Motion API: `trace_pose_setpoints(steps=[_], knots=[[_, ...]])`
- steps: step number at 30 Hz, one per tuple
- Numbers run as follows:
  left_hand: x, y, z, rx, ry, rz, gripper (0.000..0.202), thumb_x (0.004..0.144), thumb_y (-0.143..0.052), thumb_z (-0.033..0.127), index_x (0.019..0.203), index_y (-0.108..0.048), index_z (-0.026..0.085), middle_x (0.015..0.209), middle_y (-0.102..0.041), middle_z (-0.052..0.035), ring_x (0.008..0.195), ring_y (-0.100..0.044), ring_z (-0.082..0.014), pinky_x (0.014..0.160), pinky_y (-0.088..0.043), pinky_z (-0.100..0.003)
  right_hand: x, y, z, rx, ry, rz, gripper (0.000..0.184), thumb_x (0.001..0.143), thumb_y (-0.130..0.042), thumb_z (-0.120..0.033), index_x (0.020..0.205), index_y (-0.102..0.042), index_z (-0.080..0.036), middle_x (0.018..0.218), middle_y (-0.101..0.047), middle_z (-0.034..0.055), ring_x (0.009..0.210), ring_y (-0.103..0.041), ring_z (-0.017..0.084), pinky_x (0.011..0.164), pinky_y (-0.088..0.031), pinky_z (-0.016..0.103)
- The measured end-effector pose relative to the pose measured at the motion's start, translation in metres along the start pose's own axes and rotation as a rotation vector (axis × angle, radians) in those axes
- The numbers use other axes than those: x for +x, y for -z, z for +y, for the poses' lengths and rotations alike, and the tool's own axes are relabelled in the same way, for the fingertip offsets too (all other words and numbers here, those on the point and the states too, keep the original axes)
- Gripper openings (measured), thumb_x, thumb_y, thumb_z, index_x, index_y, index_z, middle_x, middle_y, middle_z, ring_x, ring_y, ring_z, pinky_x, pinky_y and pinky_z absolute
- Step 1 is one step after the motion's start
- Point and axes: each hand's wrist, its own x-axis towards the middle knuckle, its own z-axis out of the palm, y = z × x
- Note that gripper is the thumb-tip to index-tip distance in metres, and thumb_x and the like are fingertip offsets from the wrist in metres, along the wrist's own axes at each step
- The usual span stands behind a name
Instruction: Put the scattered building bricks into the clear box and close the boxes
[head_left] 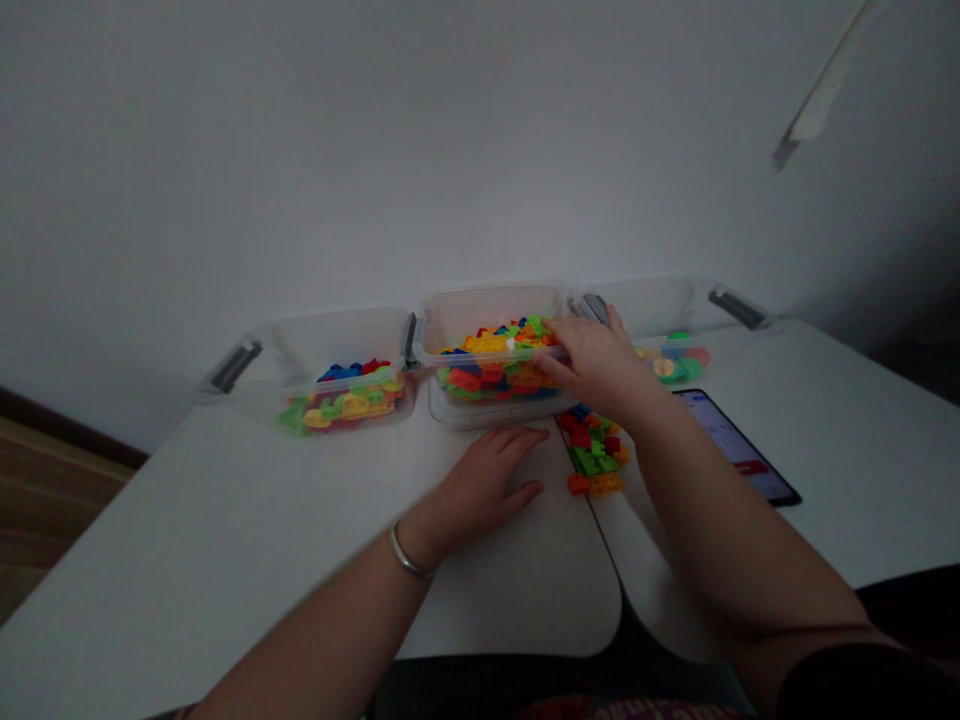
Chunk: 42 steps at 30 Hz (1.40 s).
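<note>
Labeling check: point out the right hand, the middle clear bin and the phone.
right hand (592, 365), head view, back of the hand
middle clear bin (491, 310), head view, inside of the back wall
phone (739, 450), head view, lit screen

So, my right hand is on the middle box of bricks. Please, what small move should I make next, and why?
Probably your left hand should slide over and pick up one of the loose bricks. They lie on the table just beyond its fingers, outside the middle box, while your right hand is occupied at that box.
</note>
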Motion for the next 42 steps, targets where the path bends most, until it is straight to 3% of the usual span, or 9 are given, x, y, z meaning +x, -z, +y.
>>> trace_pose_setpoints(steps=[7,14,18,24,27,31,37,39,42], knots=[[0.0,-0.003,0.016,0.103,-0.138,-0.215,0.061,0.092,-0.064,0.033,0.149,-0.044,0.024,0.159,-0.043,-0.0123,0.144,-0.04,-0.0331,0.117,-0.033,-0.053,-0.001,-0.003,0.003,-0.024,0.04,-0.005,0.052,0.1,-0.042,-0.045,0.137,-0.058,-0.012,0.145,-0.056,0.0216,0.134,-0.051,0.036,0.116,-0.025,0.063],[-0.001,-0.016,0.018,0.14,-0.185,-0.294,0.065,0.094,-0.063,0.035,0.153,-0.038,0.025,0.16,-0.041,-0.0088,0.149,-0.033,-0.0343,0.121,-0.025,-0.056,-0.002,-0.005,0.0,0.007,-0.006,-0.022,0.059,0.1,-0.042,-0.046,0.147,-0.047,-0.012,0.154,-0.045,0.0223,0.141,-0.043,0.038,0.115,-0.028,0.063],[-0.001,-0.017,0.014,0.149,-0.18,-0.248,0.057,0.094,-0.061,0.023,0.148,-0.045,0.028,0.152,-0.052,-0.0063,0.144,-0.041,-0.0316,0.119,-0.028,-0.055,-0.002,-0.004,-0.001,0.033,-0.008,-0.022,0.06,0.099,-0.043,-0.046,0.148,-0.046,-0.011,0.154,-0.045,0.0219,0.142,-0.042,0.039,0.115,-0.027,0.064],[0.004,-0.011,0.012,0.226,-0.126,-0.148,0.027,0.089,-0.064,0.02,0.116,-0.066,0.02,0.123,-0.07,-0.0092,0.117,-0.06,-0.0299,0.106,-0.042,-0.051,-0.003,-0.002,-0.004,0.039,-0.018,-0.002,0.058,0.098,-0.044,-0.046,0.147,-0.048,-0.014,0.153,-0.047,0.0209,0.141,-0.044,0.037,0.116,-0.024,0.066],[0.005,-0.01,0.01,0.291,-0.094,-0.112,0.013,0.091,-0.061,0.019,0.102,-0.067,0.019,0.104,-0.072,-0.0088,0.1,-0.064,-0.0268,0.094,-0.05,-0.044,-0.003,0.0,-0.006,0.045,-0.014,0.016,0.057,0.098,-0.044,-0.044,0.146,-0.049,-0.013,0.153,-0.048,0.0212,0.139,-0.046,0.037,0.117,-0.022,0.065],[0.004,-0.011,0.006,0.295,-0.025,-0.051,0.014,0.091,-0.054,0.013,0.093,-0.066,0.02,0.092,-0.07,-0.0077,0.09,-0.063,-0.0241,0.085,-0.051,-0.04,-0.003,0.003,-0.008,0.108,0.005,0.094,0.053,0.096,-0.046,-0.041,0.142,-0.054,-0.014,0.15,-0.051,0.02,0.136,-0.048,0.036,0.117,-0.024,0.063],[0.002,-0.009,-0.007,-0.096,0.185,0.016,0.008,0.08,-0.061,0.013,0.084,-0.063,0.02,0.081,-0.065,-0.0031,0.077,-0.059,-0.02,0.074,-0.05,-0.035,-0.007,0.016,-0.018,0.327,0.13,0.28,0.043,0.095,-0.049,-0.038,0.13,-0.062,-0.016,0.137,-0.063,0.0167,0.13,-0.054,0.03,0.111,-0.038,0.05],[0.004,-0.008,-0.013,-0.353,0.291,0.068,0.005,0.079,-0.064,0.018,0.082,-0.061,0.019,0.078,-0.063,-0.0013,0.07,-0.057,-0.0169,0.067,-0.047,-0.031,-0.01,0.022,-0.024,0.379,0.187,0.26,0.036,0.096,-0.049,-0.036,0.122,-0.067,-0.019,0.126,-0.07,0.0132,0.121,-0.06,0.028,0.107,-0.042,0.048],[0.008,-0.006,-0.021,-0.722,0.38,0.201,0.023,0.076,-0.074,0.034,0.08,-0.057,0.019,0.077,-0.062,0.0005,0.069,-0.056,-0.0138,0.066,-0.046,-0.028,-0.014,0.029,-0.035,0.427,0.244,0.099,0.027,0.095,-0.053,-0.031,0.113,-0.07,-0.02,0.112,-0.074,0.0091,0.108,-0.066,0.025,0.098,-0.047,0.042]])
